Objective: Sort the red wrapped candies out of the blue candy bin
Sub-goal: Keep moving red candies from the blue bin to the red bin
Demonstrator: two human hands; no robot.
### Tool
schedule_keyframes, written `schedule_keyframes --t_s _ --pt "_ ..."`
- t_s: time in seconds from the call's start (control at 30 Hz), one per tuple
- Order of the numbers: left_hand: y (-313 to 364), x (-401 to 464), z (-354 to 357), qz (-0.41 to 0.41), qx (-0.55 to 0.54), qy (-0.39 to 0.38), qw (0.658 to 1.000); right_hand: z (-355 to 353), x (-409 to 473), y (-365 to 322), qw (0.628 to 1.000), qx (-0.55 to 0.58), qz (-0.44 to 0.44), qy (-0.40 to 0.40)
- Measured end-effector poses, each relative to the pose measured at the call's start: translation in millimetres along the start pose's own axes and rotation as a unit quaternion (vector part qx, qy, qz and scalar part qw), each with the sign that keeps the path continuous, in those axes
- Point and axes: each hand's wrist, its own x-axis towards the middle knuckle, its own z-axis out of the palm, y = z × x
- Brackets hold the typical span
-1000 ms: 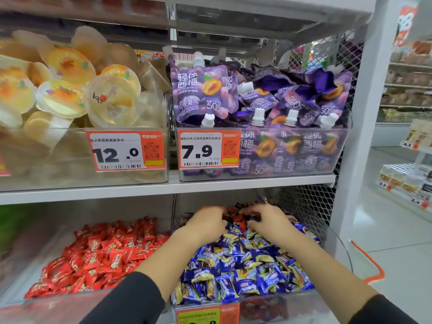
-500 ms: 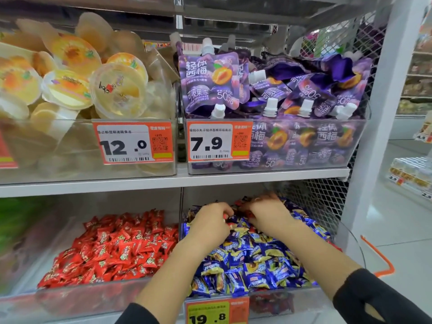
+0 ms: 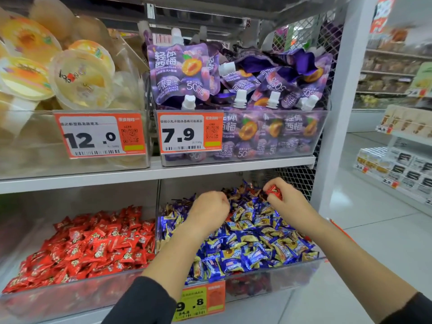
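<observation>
A clear bin [image 3: 280, 274] on the lower shelf is heaped with blue wrapped candies [image 3: 252, 244]. My right hand [image 3: 284, 202] is over the back of that heap and pinches a red wrapped candy [image 3: 272, 190] in its fingertips. My left hand [image 3: 208, 210] hovers over the left part of the blue heap with its fingers curled in; whether it holds anything is hidden. To the left, a second clear bin holds a pile of red wrapped candies [image 3: 93, 246].
The upper shelf [image 3: 140, 175] hangs low over both bins, carrying jelly cups [image 3: 77, 76] and purple jelly pouches [image 3: 233, 83] behind price tags. A white upright post [image 3: 336, 113] and wire mesh close the bin's right side. An aisle floor lies to the right.
My right hand has lifted off the blue heap with a red candy now showing in its fingertips. My left hand has drawn back slightly. The camera has moved closer.
</observation>
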Motion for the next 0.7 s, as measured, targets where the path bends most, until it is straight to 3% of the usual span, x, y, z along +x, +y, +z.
schedule_keyframes --t_s 0.17,0.27,0.33,0.43,0.53,0.7 --pt "7 23 24 0.004 0.264 -0.14 0.954 17 -7 -2 0.998 -0.006 -0.014 -0.056" --pt "3 33 17 -0.007 0.265 -0.222 0.938 40 6 -8 0.984 -0.12 -0.082 -0.102" --pt "-1 35 10 0.008 0.283 -0.252 0.925 55 17 -11 0.953 -0.213 -0.147 -0.159" --pt "-14 30 6 0.019 0.301 -0.232 0.925 62 32 -14 0.894 -0.358 -0.172 -0.209" --pt "-26 25 -1 0.019 0.306 -0.19 0.933 54 48 -10 0.868 -0.44 -0.133 -0.188" --pt "-34 23 -17 0.037 0.288 -0.145 0.946 25 53 6 0.921 -0.335 -0.056 -0.191"
